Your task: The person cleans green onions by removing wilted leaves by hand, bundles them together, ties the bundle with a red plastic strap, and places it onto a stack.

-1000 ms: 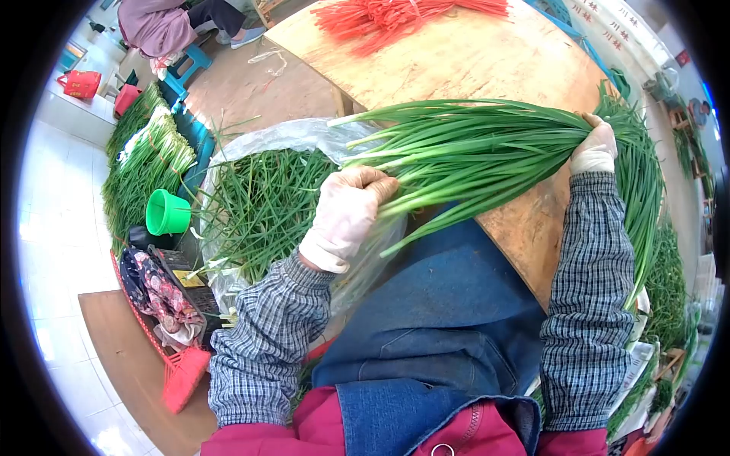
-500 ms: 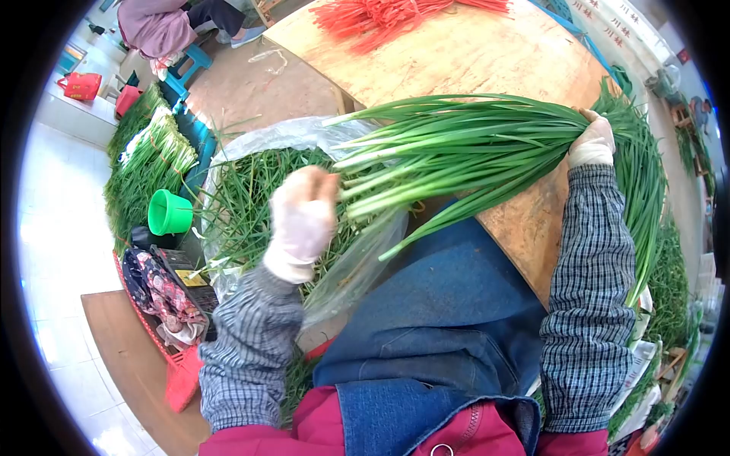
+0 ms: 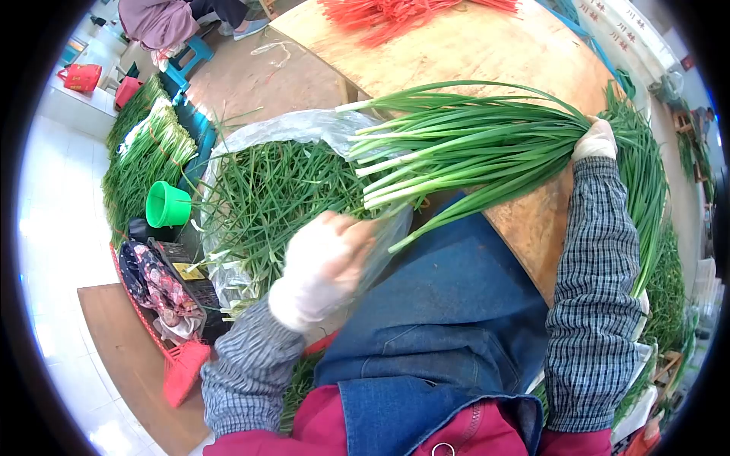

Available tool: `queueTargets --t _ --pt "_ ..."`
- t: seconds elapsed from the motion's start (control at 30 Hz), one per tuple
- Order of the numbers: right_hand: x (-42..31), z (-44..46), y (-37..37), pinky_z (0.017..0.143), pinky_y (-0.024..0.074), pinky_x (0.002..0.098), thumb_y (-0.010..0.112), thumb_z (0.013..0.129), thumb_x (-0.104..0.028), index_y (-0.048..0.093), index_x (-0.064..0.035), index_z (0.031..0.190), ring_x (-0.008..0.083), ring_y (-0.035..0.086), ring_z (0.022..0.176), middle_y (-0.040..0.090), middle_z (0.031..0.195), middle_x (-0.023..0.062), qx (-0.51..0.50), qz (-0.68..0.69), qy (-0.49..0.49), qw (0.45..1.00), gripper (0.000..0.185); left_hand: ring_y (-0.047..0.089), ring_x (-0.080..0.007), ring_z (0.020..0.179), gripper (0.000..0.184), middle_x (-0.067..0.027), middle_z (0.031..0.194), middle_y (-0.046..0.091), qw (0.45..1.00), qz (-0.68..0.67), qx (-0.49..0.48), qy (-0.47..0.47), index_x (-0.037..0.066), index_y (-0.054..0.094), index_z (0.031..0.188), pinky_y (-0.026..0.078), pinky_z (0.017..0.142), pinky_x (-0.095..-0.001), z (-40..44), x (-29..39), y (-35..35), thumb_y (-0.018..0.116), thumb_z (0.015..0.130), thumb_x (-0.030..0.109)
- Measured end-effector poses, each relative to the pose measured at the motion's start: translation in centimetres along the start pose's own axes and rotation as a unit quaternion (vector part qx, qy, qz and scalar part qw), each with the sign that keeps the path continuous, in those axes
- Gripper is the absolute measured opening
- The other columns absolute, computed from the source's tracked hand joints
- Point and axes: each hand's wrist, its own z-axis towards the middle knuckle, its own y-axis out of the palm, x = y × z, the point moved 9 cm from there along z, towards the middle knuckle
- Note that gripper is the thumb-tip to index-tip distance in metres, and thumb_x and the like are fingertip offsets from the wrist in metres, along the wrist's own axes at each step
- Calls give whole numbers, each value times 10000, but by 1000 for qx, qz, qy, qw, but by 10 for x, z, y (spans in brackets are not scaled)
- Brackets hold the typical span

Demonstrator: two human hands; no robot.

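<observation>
My right hand [image 3: 595, 141], in a pale glove with bare fingertips, is wrapped round a fanned bunch of garlic chives [image 3: 479, 144]. The white stem ends point left, over the edge of the wooden table [image 3: 502, 53]. Below those ends is my left hand [image 3: 323, 262], gloved the same way, its thumb and fingers pinched together. Blur hides what, if anything, sits in the pinch. Beneath and behind it, a clear plastic bag [image 3: 312, 128] holds a heap of loose green leaves [image 3: 277, 190]. More long chives [image 3: 642, 175] lie on the table's right side, beyond my right hand.
Red strips [image 3: 388, 15] lie at the table's far side. To the left are a green bucket [image 3: 168, 205], tied chive bundles [image 3: 156, 140] and a red basket [image 3: 182, 372] with cloth. A person [image 3: 156, 26] sits by a blue stool [image 3: 190, 61] at the upper left.
My left hand has moved down and right, and sits lower under the stem ends. My right hand still grips the bunch, whose leaves have shifted slightly.
</observation>
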Motion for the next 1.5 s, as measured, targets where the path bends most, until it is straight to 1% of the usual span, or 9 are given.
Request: queueTargets --t 0.23,0.53,0.73,0.77,0.9,1.07,1.23,1.33,1.5 --pt "-68 -54 1 815 464 283 560 780 -70 629 -71 1012 198 599 942 628 1017 107 58 -167 -15 984 242 579 -274 745 283 -96 830 594 992 -29 108 -59 72 600 998 480 624 -348 43 -31 8 599 716 58" --pt "-111 -91 0 817 461 290 537 797 -106 633 -85 972 209 592 927 625 1002 97 98 -135 74 983 201 514 -265 813 338 -88 859 532 982 134 123 56 46 590 946 428 672 -372 59 -4 16 682 623 84" --pt "-163 -124 6 794 476 307 597 735 -110 646 -112 921 227 598 930 629 961 94 65 -371 4 926 192 529 -248 727 258 -67 788 532 965 186 134 127 30 592 867 433 589 -337 40 31 12 675 629 80" --pt "-206 -155 8 789 479 309 608 727 -122 650 -110 898 229 600 925 632 942 93 51 -421 31 905 176 534 -241 647 241 -64 727 540 975 119 152 110 29 600 845 441 551 -329 37 35 10 677 619 60" --pt "-152 -114 7 780 482 310 626 712 -146 654 -101 854 233 605 909 637 919 96 80 -308 0 948 151 527 -194 568 147 -106 660 578 984 -107 107 -96 -2 626 758 444 549 -292 32 3 26 678 729 132" --pt "-124 -97 5 780 481 307 624 709 -145 653 -98 852 237 607 904 639 906 98 96 -293 3 951 154 548 -189 524 262 -120 554 566 871 -353 1 -342 -26 621 690 426 534 -300 30 -33 62 615 794 215" --pt "-116 -97 2 777 478 304 598 708 -131 647 -89 830 240 608 885 636 881 104 112 -219 19 969 138 535 -116 560 184 -74 596 591 793 -463 -11 -395 -36 630 736 429 539 -266 32 -43 76 591 761 143" --pt "-113 -93 6 778 477 299 585 707 -129 647 -85 826 232 610 880 638 885 104 119 -242 -8 963 141 460 -56 499 135 -21 582 556 833 -409 -2 -374 -6 611 748 354 470 -195 34 -42 67 599 781 124" --pt "-164 -131 19 770 482 290 596 702 -122 663 -92 821 213 611 902 643 909 99 84 -300 50 949 140 469 -90 513 141 -53 577 546 937 -242 44 -249 -22 611 770 383 499 -233 32 -36 35 597 782 118"
